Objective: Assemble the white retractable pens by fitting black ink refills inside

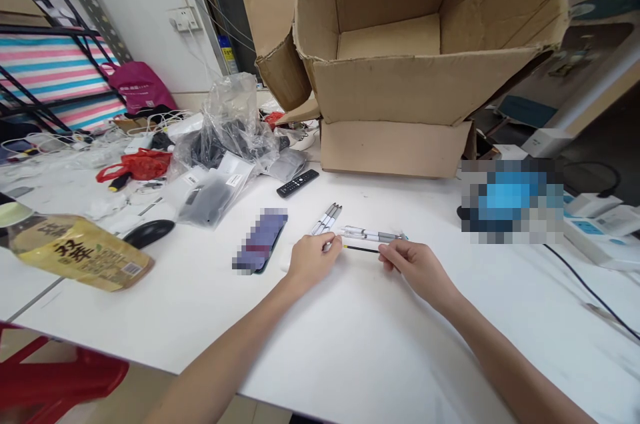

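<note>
First, we observed our left hand (314,259) and right hand (415,269) set apart above the white worktop (350,351). The fingers (386,252) of both hands were closed on a thin black rod (361,249) with a yellow tip, which spanned the gap between them. Just behind it lay a white-and-grey pen (373,235), with a group of slim pens (326,219) beside it. Further back stood a cardboard box (390,144) and a black remote control (297,183).
</note>
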A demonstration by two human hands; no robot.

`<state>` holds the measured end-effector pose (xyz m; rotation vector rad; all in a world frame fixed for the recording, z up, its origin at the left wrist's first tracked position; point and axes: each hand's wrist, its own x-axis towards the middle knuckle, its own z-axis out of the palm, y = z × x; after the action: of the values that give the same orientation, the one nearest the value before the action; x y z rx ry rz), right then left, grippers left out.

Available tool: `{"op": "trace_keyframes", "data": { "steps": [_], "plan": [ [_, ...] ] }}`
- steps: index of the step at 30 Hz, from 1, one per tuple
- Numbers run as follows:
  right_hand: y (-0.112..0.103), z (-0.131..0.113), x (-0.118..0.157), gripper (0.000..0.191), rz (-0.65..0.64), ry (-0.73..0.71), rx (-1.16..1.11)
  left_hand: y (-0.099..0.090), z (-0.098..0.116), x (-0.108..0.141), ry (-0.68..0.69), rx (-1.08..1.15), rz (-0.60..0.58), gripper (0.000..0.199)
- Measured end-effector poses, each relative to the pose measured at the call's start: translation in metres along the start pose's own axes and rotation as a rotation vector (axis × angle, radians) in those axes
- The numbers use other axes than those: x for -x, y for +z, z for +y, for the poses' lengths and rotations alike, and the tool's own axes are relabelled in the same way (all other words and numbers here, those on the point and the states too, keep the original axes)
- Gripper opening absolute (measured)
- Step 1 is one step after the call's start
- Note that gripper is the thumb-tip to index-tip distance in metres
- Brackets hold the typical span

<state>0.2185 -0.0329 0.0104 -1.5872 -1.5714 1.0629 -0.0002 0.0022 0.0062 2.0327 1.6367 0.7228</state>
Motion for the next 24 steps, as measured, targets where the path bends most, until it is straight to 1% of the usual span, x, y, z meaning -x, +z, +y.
{"op": "trace_keyframes", "data": {
  "steps": [2,3,7,9,11,14,16,20,24],
  "plan": [
    [0.0001,-0.0002,0.0001,0.047,-0.007,0.013,0.02,0.0006,0.0001,0.0001,-0.001,0.001,-0.004,0.041],
    [0.0001,-0.0001,-0.0003,0.046,-0.004,0.004,0.024,0.0009,0.0,0.0,-0.001,0.001,-0.004,0.041],
    [-0.0009,0.0011,-0.0027,0.028,0.015,-0.073,-0.029,0.0016,-0.0012,-0.0008,-0.001,-0.004,-0.001,0.042],
    [-0.0014,0.0012,-0.003,0.025,0.021,-0.079,-0.051,0.0018,-0.0016,-0.0011,-0.003,-0.006,-0.003,0.041],
    [-0.0013,0.0006,-0.0022,0.027,0.026,-0.057,-0.029,0.0019,-0.0016,-0.0009,-0.007,-0.008,-0.003,0.041],
    [-0.0005,-0.0001,-0.0005,0.041,0.015,-0.016,0.027,0.0016,-0.001,-0.0002,-0.004,-0.006,-0.005,0.042],
    [0.0001,0.0006,-0.0004,0.045,0.015,-0.02,0.042,0.001,-0.0003,0.0004,0.006,-0.005,-0.011,0.042],
    [0.0006,0.0035,-0.0028,0.033,0.037,-0.096,-0.016,-0.0004,0.0007,0.0006,0.01,-0.023,-0.023,0.043],
    [0.0007,0.0029,-0.0028,0.034,0.044,-0.102,-0.029,-0.0007,0.0011,0.0003,0.008,-0.022,-0.026,0.043]
  ]
}}
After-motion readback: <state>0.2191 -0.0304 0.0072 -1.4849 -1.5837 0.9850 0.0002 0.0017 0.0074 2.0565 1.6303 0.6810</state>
